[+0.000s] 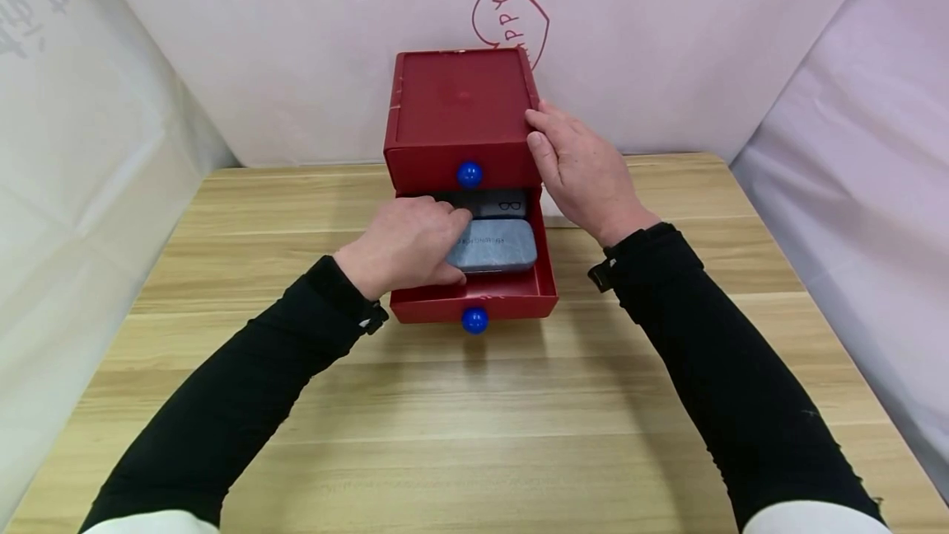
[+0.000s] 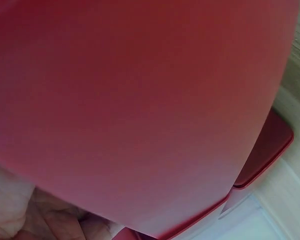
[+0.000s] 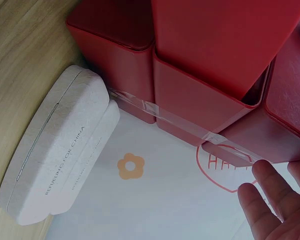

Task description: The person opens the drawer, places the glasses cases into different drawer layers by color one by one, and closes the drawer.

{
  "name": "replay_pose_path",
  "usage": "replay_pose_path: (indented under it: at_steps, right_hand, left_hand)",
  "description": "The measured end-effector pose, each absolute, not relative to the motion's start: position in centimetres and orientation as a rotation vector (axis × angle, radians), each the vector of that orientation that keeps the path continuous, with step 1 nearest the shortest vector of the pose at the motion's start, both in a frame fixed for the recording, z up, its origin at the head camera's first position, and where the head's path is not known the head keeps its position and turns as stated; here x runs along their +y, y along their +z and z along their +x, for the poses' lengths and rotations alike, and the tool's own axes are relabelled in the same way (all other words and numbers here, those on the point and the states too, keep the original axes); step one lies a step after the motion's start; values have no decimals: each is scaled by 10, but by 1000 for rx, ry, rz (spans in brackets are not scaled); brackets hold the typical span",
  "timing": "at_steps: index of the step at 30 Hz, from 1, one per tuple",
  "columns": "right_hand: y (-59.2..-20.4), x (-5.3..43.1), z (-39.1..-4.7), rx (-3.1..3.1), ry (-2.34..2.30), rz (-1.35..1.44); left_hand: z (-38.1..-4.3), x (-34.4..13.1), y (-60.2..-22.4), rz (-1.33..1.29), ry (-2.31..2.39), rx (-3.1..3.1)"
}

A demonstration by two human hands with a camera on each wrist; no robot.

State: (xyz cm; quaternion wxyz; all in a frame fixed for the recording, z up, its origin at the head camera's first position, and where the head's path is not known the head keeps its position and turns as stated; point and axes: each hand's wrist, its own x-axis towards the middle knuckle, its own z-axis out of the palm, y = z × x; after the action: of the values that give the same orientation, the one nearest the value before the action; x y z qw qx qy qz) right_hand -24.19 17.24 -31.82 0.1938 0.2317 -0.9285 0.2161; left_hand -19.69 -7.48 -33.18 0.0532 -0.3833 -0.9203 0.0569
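Note:
A red drawer cabinet (image 1: pixel 465 97) with blue knobs stands at the table's back, its open drawer (image 1: pixel 430 310) pulled toward me. In this drawer lies a blue-grey glasses case (image 1: pixel 495 245) with small lettering. Behind it is a darker glasses case (image 1: pixel 489 206) with a glasses drawing, partly hidden. My left hand (image 1: pixel 408 241) reaches in over the drawer's left wall and grips the blue-grey case's left end, thumb in front and fingers behind. My right hand (image 1: pixel 586 171) rests on the cabinet's upper right side with extended fingers. The drawer's red outside fills most of the left wrist view.
Two pale glasses cases (image 3: pixel 60 145) stand side by side right of the cabinet, against the printed white cloth (image 3: pixel 135 200). Clear tape (image 3: pixel 185 125) runs across the stacked red units. A blue knob (image 1: pixel 474 320) sticks out from the drawer front over the wooden table (image 1: pixel 460 435).

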Motion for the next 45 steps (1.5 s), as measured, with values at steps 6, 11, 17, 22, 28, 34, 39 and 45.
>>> replay_pose_path:
  at_steps: [6,11,17,22,28,34,39,45]
  right_hand:
    - [-317,172,-241,-2611,615,645]
    - [-317,171,-241,-2612,617,643]
    - [-318,172,-242,-2609,611,639]
    - [-318,172,-241,-2610,615,639]
    - [-318,171,-242,-2609,618,641]
    - [-318,172,-242,-2605,620,637]
    - [-318,172,-242,-2607,622,639]
    - [-317,171,-242,-2625,625,632]
  left_hand:
    - [-198,-75,-334,-1166,180,-2785]
    - [-197,-75,-335,-1166,177,-2788]
    - [-196,-75,-338,-1162,181,-2791]
    - [-196,-74,-341,-1165,190,-2810]
    - [-195,-74,-343,-1152,178,-2837]
    - [-195,-75,-345,-1149,164,-2825]
    - [-193,-76,-345,-1151,154,-2800]
    - [-190,-80,-344,-1158,91,-2765]
